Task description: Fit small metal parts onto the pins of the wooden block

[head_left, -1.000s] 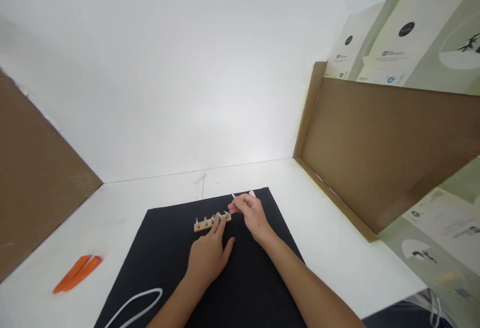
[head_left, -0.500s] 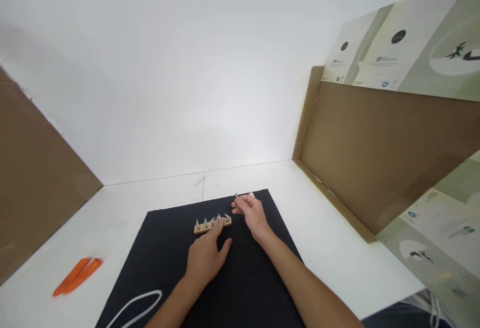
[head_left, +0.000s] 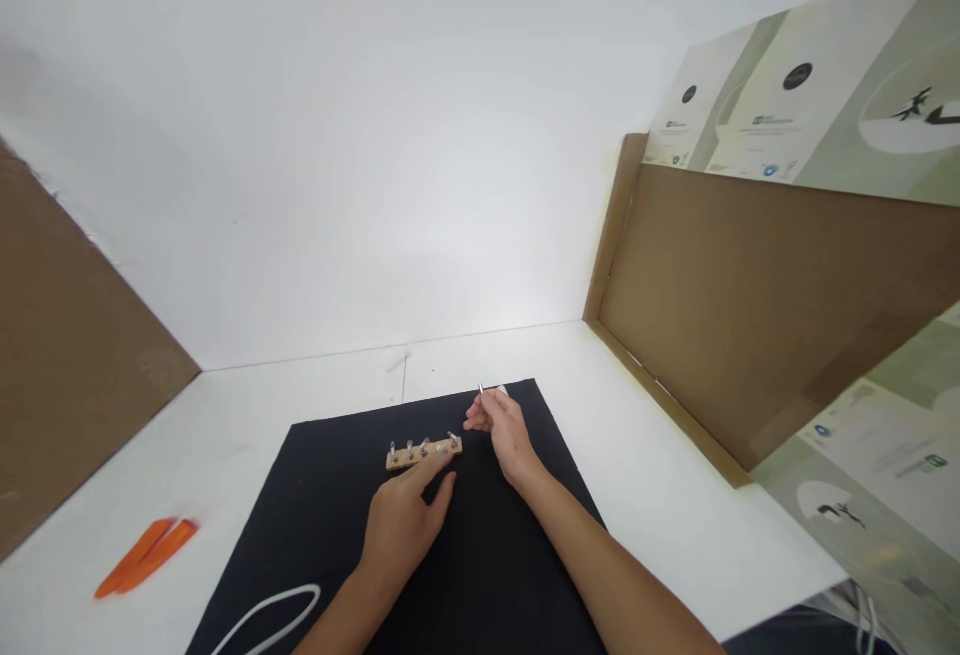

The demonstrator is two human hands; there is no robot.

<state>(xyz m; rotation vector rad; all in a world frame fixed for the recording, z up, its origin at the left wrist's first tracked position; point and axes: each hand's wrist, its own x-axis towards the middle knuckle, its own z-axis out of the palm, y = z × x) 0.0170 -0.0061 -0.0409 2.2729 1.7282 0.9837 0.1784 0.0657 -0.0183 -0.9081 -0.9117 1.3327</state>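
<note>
A small light-wood strip [head_left: 402, 457] lies on the black mat [head_left: 330, 505]. Several small clear pieces with silvery metal at their bases stand along it, some tilted. My left hand [head_left: 405, 515] reaches over the mat from below, fingers stretched out, and its fingertips touch the right part of the strip. Just right of the strip's end, my right hand [head_left: 504, 435] is raised with thumb and fingers pinched on a thin silvery rod [head_left: 481, 388]; only its tip shows. Behind the right knuckles a white rounded end [head_left: 502, 390] peeks out; whether it belongs to the rod I cannot tell.
Two orange strips [head_left: 146, 557] lie on the white table [head_left: 247, 445] at the left. A white cable loop [head_left: 281, 595] rests on the mat's lower left. Cardboard panels [head_left: 750, 315] stand at both sides, and a white wall [head_left: 390, 185] rises behind.
My left hand has drawn back slightly, down and left, uncovering more of the strip. The rod tip in my right hand has shifted a little to the right.
</note>
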